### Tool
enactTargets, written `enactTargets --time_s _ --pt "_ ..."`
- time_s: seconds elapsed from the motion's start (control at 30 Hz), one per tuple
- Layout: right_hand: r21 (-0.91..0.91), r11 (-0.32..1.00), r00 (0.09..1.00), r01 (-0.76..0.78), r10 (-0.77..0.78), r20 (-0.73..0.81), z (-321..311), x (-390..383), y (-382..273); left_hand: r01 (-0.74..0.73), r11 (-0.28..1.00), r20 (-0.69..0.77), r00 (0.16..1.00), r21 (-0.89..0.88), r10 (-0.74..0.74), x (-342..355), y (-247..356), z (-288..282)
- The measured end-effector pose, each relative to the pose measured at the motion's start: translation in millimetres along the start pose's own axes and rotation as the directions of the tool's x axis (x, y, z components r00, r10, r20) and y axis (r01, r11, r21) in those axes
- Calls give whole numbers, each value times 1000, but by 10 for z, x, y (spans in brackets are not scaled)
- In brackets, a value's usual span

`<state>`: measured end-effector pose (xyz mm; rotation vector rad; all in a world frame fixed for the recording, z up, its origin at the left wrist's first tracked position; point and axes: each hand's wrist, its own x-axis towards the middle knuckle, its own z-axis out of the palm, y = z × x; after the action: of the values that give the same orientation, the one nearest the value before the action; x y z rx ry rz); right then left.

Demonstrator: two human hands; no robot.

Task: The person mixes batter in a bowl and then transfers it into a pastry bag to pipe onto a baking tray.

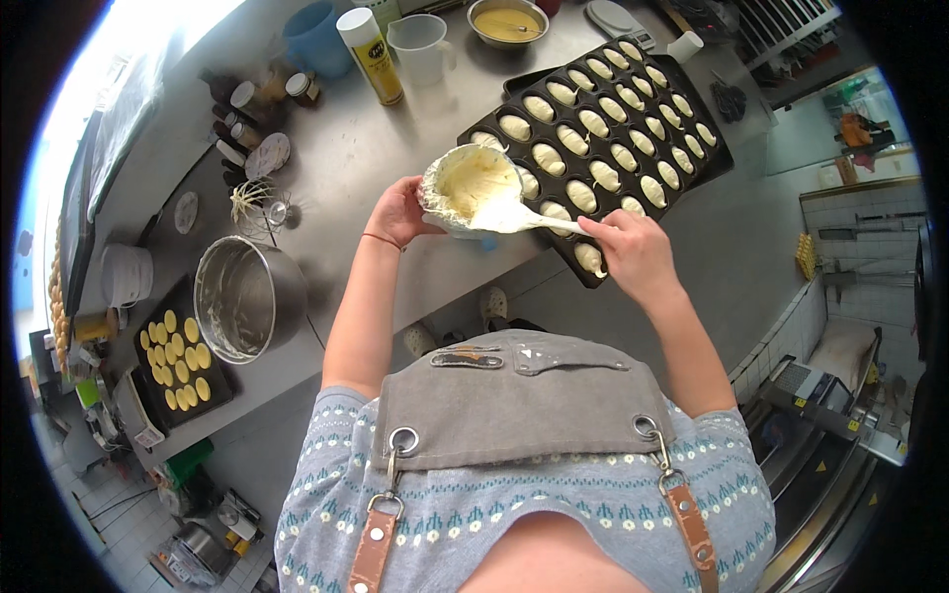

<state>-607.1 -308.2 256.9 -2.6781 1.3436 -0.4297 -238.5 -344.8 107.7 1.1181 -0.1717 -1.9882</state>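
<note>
L hand (398, 211) fingers wrapped round rim of white batter bowl (469, 188), tilted, centre frame. R hand (633, 252) fingers clamped on white spatula (519, 215), blade inside bowl. Just right: dark madeleine tray (603, 138) w/ filled shell moulds. Steel mixing bowl (247, 296) lower left; whisk (259, 210) above it; small tray of yellow rounds (180, 361) far left.

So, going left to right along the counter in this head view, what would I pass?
Small tray of round yellow biscuits → metal mixing bowl → left hand → white bowl of batter → right hand holding a white spatula.
</note>
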Motion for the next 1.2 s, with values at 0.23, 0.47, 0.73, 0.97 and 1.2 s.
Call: enactTargets --time_s 0.23,0.47,0.73,0.97,1.2 --pt "-85 996 997 37 -31 64 -572 -58 196 -120 985 -9 993 -123 119 -3 -165 -17" --pt "749 450 863 -486 382 330 -486 -96 363 -186 965 -96 981 -184 170 -130 -545 -153" --pt "790 242 826 -563 136 547 11 372 -580 -229 935 -250 955 -269 162 -938 -1283 -1038" --pt "791 45 757 -611 -259 600 344 801 -2246 -243 908 -318 939 -340 132 -1768 -2287 -2017" --pt "570 -94 556 -816 -396 731 1286 1302 -4104 -274 886 -263 947 -375 181 -2355 -2149 -2447"
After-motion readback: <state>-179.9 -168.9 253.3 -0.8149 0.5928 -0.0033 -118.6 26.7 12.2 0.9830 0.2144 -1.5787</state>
